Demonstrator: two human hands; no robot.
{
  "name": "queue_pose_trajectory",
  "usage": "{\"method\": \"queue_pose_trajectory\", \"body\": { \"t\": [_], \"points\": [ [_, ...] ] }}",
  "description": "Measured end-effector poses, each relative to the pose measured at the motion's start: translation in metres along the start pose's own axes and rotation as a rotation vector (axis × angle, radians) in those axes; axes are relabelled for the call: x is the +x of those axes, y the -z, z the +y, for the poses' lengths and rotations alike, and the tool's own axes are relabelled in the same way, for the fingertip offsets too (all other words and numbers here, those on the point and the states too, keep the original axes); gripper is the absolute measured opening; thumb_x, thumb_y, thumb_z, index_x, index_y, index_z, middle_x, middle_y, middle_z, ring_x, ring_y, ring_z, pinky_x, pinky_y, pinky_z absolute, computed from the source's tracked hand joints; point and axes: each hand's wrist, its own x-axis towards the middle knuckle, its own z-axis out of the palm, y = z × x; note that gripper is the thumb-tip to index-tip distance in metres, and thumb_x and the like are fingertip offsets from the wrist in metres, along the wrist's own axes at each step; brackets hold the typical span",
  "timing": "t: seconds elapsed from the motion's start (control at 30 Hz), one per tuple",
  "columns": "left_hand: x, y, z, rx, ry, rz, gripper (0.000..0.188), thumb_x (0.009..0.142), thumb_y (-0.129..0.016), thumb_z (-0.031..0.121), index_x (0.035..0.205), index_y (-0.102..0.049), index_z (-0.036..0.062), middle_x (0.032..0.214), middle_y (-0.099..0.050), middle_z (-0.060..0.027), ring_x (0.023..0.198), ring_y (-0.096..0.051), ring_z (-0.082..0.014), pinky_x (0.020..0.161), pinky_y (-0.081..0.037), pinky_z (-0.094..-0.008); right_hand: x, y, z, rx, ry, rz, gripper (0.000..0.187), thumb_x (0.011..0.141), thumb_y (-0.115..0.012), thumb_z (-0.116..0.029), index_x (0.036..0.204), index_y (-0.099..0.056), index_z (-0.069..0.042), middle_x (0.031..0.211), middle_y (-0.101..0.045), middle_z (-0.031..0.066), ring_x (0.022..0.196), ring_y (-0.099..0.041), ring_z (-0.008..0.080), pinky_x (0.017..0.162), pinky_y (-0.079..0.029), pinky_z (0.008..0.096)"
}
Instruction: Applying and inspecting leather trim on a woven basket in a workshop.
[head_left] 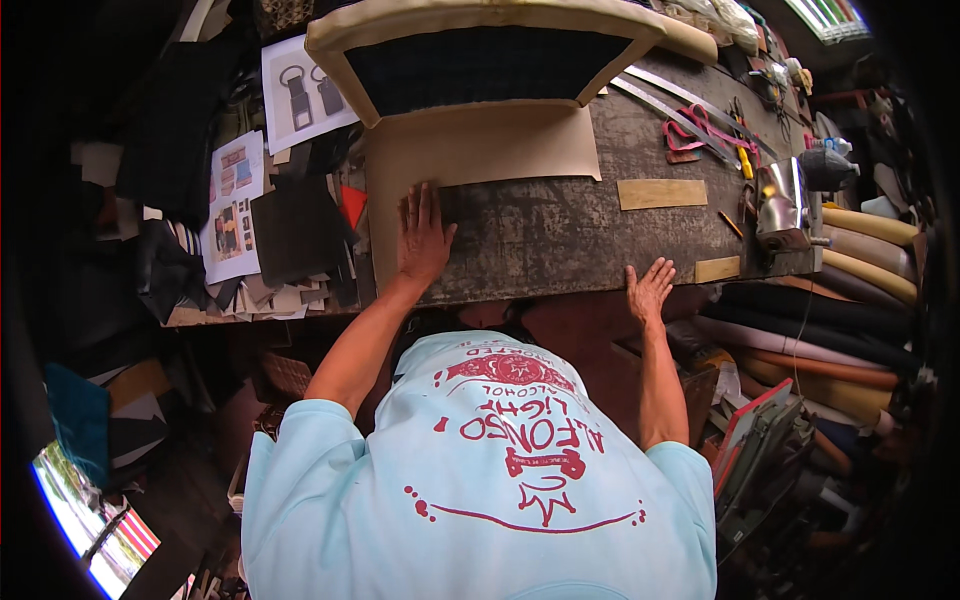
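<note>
My left hand (424, 242) lies flat with fingers stretched out, across the inner edge of a tan sheet (480, 150) that looks like leather. The sheet runs down the left side of the dark, scuffed worktable (530, 235) and along its back. On the far part of the sheet stands a tan-covered frame (345, 65) with a dark inner panel. My right hand (650, 291) rests at the table's front edge, fingers spread and holding nothing. Two flat yellowish strips, a larger one (662, 194) and a smaller one (717, 269), lie beyond and beside it.
Printed picture sheets (235, 205) and dark scraps (296, 228) crowd the left. To the right are a pencil (731, 224), a shiny metal container (782, 205), a yellow-handled tool (745, 162), pink straps (695, 130) and metal rulers (675, 120). Rolled materials (860, 385) are stacked at right.
</note>
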Motion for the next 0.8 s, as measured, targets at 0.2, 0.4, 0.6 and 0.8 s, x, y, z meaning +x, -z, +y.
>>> {"method": "queue_pose_trajectory", "body": {
  "t": [0.2, 0.4, 0.6, 0.8],
  "points": [
    [0.005, -0.001, 0.007, 0.221, 0.0, -0.092, 0.066, 0.093, -0.051, 0.043, 0.14, -0.041, -0.0026, 0.151, -0.027, -0.0193, 0.139, -0.025, -0.042, 0.112, -0.023, -0.0565, -0.001, -0.005, 0.001, -0.001, 0.006, 0.025, 0.092, 0.095, -0.033, -0.062, 0.149, 0.002, 0.005, 0.156, 0.007, 0.0267, 0.144, 0.008, 0.043, 0.115, -0.001, 0.0557],
    [-0.016, 0.004, 0.051, 0.111, -0.257, -0.092, 0.054, 0.096, -0.046, 0.039, 0.131, -0.05, -0.0029, 0.144, -0.04, -0.0194, 0.135, -0.032, -0.0436, 0.109, -0.026, -0.058, 0.002, -0.003, 0.001, 0.001, 0.016, 0.011, 0.093, 0.095, -0.032, -0.062, 0.149, 0.003, 0.005, 0.156, 0.008, 0.0268, 0.144, 0.01, 0.0426, 0.115, 0.0, 0.0556],
    [-0.015, 0.036, 0.099, -0.55, -0.559, -0.058, 0.049, 0.088, -0.062, 0.022, 0.129, -0.05, -0.004, 0.131, -0.052, -0.0215, 0.127, -0.046, -0.0357, 0.109, -0.035, -0.0458, -0.004, -0.001, 0.008, 0.017, -0.021, 0.018, 0.093, 0.095, -0.033, -0.062, 0.149, 0.003, 0.005, 0.156, 0.008, 0.0272, 0.144, 0.011, 0.0429, 0.114, 0.001, 0.0563],
    [0.017, -0.013, 0.021, -0.032, -0.048, -0.039, 0.07, 0.092, -0.053, 0.041, 0.142, -0.034, -0.0046, 0.153, -0.02, -0.0244, 0.142, -0.014, -0.046, 0.115, -0.014, -0.0571, 0.002, -0.001, -0.015, 0.025, -0.005, -0.015, 0.093, 0.095, -0.03, -0.063, 0.149, 0.005, 0.006, 0.155, 0.011, 0.0272, 0.143, 0.014, 0.043, 0.114, 0.004, 0.0555]
  ]
}}
